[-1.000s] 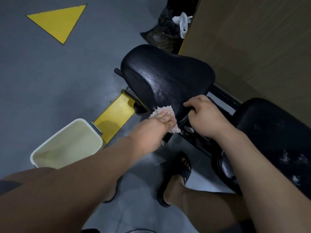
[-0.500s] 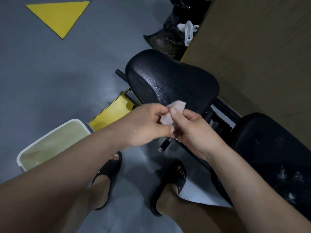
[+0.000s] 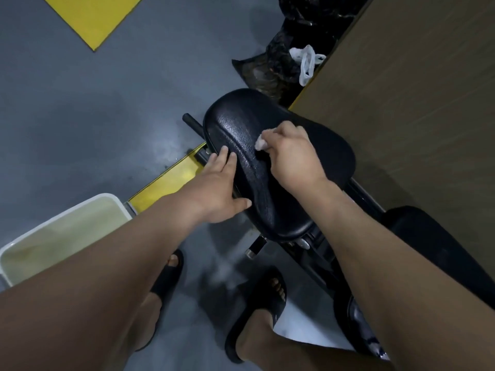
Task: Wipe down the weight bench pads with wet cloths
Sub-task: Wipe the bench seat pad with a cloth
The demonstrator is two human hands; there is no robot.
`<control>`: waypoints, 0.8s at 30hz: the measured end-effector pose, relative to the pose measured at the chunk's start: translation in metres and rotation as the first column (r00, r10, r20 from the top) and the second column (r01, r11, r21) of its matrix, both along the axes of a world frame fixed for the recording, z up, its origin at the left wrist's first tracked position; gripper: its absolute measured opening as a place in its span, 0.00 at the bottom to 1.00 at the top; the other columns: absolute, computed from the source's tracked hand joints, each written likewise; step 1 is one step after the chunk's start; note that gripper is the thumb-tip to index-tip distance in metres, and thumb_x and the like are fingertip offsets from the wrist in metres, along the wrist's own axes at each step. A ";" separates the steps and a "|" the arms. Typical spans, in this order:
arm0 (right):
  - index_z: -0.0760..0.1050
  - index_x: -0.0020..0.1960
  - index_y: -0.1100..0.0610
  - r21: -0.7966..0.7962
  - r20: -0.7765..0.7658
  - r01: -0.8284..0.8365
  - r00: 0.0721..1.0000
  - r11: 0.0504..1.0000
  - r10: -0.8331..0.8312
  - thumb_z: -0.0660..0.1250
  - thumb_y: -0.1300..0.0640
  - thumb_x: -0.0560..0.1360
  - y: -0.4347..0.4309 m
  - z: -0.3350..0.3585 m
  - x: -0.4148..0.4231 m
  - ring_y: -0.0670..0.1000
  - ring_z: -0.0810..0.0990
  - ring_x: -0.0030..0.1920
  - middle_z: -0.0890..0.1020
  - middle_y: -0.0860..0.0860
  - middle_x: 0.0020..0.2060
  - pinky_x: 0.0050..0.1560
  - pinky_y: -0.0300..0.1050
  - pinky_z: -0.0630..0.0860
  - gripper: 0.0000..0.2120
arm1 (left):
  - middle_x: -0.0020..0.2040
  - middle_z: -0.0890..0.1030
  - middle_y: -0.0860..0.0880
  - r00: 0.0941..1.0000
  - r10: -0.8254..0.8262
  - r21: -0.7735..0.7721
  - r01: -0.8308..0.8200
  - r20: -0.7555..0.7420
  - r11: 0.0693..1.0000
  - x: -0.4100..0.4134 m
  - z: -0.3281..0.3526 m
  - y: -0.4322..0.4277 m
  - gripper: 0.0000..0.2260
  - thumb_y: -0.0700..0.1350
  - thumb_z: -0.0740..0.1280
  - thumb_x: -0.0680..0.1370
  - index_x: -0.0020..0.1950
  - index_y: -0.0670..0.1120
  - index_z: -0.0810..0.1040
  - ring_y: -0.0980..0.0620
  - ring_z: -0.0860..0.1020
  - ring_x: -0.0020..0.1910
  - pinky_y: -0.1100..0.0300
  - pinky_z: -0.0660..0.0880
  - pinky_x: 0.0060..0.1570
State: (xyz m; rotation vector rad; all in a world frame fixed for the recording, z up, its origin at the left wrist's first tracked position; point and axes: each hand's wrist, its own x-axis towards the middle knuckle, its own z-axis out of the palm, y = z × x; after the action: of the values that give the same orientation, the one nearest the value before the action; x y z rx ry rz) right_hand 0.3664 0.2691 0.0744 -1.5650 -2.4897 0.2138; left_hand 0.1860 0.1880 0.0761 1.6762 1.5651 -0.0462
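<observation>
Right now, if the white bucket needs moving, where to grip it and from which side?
Take the white bucket by its rim from above: the top is open and the thin upright wall offers an edge to pinch. It seems to hold murky water, so likely both hands on opposite walls, kept level. The left hand, resting on the seat pad, is nearer.

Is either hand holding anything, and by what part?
Right hand grips the cloth, bunched under its fingers, one end showing. Left hand rests on the seat pad edge.
</observation>
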 end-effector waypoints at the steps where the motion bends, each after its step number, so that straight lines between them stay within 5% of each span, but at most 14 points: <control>1: 0.83 0.54 0.53 0.009 0.039 -0.008 0.999 1.000 0.008 0.64 0.68 0.76 -0.001 -0.002 0.001 0.59 0.74 0.50 0.78 0.53 0.53 0.54 0.55 0.78 0.15 | 0.81 0.29 0.49 1.000 -0.003 -0.009 0.003 -0.008 1.000 0.004 -0.002 0.002 0.50 0.62 0.68 0.78 0.82 0.46 0.34 0.50 0.34 0.81 0.50 0.46 0.81; 6: 0.81 0.48 0.52 -0.014 0.091 -0.023 0.996 1.000 0.024 0.68 0.73 0.67 -0.035 -0.002 0.017 0.54 0.70 0.47 0.78 0.49 0.50 0.48 0.49 0.78 0.19 | 0.80 0.28 0.44 0.998 0.017 -0.069 -0.021 -0.060 0.997 0.020 -0.002 0.005 0.59 0.70 0.68 0.73 0.81 0.41 0.32 0.44 0.33 0.81 0.46 0.46 0.81; 11: 0.79 0.46 0.52 -0.026 0.114 0.003 0.994 1.000 0.000 0.67 0.73 0.63 -0.096 0.009 0.040 0.52 0.68 0.44 0.77 0.48 0.47 0.46 0.37 0.63 0.20 | 0.79 0.27 0.40 0.996 -0.009 -0.100 -0.001 -0.091 0.995 0.025 0.005 0.008 0.61 0.69 0.70 0.72 0.79 0.38 0.31 0.40 0.32 0.80 0.49 0.43 0.81; 17: 0.82 0.53 0.50 -0.149 0.065 -0.067 0.995 0.987 0.077 0.65 0.71 0.73 -0.114 0.033 0.075 0.54 0.75 0.49 0.77 0.49 0.47 0.48 0.45 0.75 0.19 | 0.78 0.25 0.40 0.995 -0.028 -0.121 0.016 -0.100 0.993 0.030 0.003 0.006 0.61 0.68 0.71 0.73 0.79 0.38 0.29 0.39 0.31 0.80 0.48 0.42 0.80; 19: 0.83 0.55 0.51 -0.082 0.026 0.017 1.000 0.997 -0.015 0.64 0.67 0.75 -0.073 0.036 0.079 0.58 0.77 0.48 0.77 0.51 0.46 0.50 0.52 0.78 0.16 | 0.78 0.25 0.39 0.996 -0.025 -0.120 0.014 -0.089 0.993 0.029 0.003 0.007 0.61 0.67 0.71 0.73 0.79 0.37 0.29 0.39 0.31 0.79 0.49 0.42 0.80; 22: 0.84 0.50 0.50 0.008 -0.067 0.110 0.992 0.994 -0.109 0.58 0.59 0.76 -0.020 0.025 0.071 0.59 0.80 0.47 0.79 0.48 0.47 0.53 0.51 0.78 0.15 | 0.78 0.25 0.40 0.995 -0.029 -0.125 0.017 -0.091 0.992 0.031 0.002 0.007 0.60 0.67 0.70 0.74 0.79 0.37 0.29 0.40 0.30 0.79 0.48 0.42 0.80; 24: 0.83 0.50 0.49 0.042 0.012 0.102 0.995 0.994 -0.103 0.59 0.59 0.78 -0.022 0.008 0.061 0.58 0.77 0.47 0.79 0.48 0.50 0.53 0.48 0.74 0.14 | 0.78 0.25 0.40 0.995 -0.030 -0.115 0.019 -0.090 0.993 0.030 0.001 0.008 0.60 0.67 0.70 0.74 0.79 0.38 0.29 0.40 0.30 0.79 0.48 0.42 0.80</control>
State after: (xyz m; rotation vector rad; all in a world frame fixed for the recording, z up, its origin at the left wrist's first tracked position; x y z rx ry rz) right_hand 0.4276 0.2473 0.0829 -1.6772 -2.3999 0.1352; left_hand 0.2164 0.1956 0.0768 1.6232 1.5791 -0.2244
